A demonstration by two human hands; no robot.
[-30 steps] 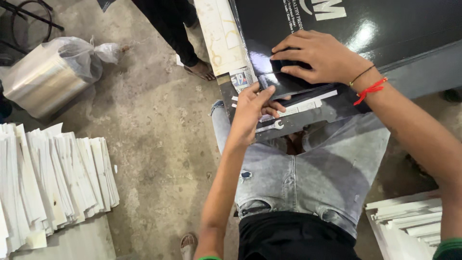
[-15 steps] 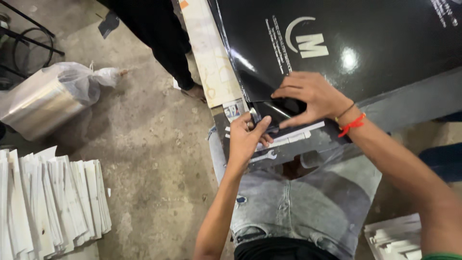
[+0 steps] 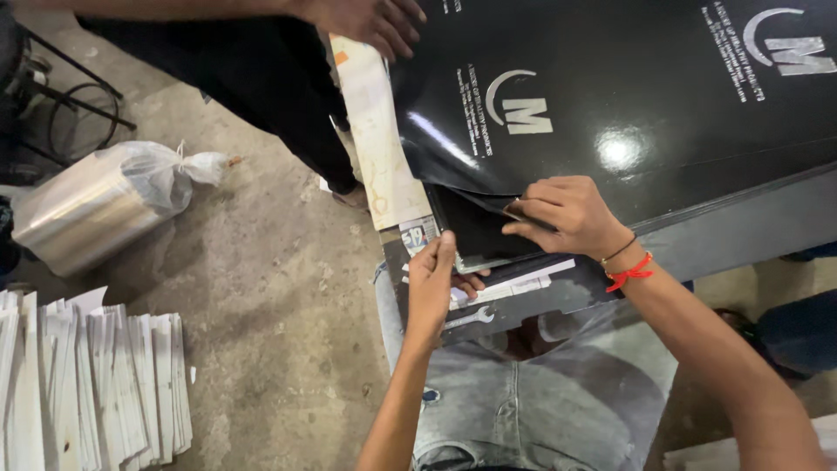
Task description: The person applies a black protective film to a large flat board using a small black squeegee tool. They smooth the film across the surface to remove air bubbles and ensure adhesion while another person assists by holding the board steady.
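We see the right hand pinching the lifted corner of the black film at the big sheet's 7 o'clock edge. The left hand presses flat at 8 o'clock, fingers gripping the film's lower edge above a wrench.

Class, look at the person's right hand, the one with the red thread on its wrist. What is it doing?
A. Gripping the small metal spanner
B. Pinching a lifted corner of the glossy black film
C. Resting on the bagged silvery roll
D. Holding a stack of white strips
B: the right hand pinches the peeled-up corner of the glossy black film, while the small metal spanner lies untouched below.
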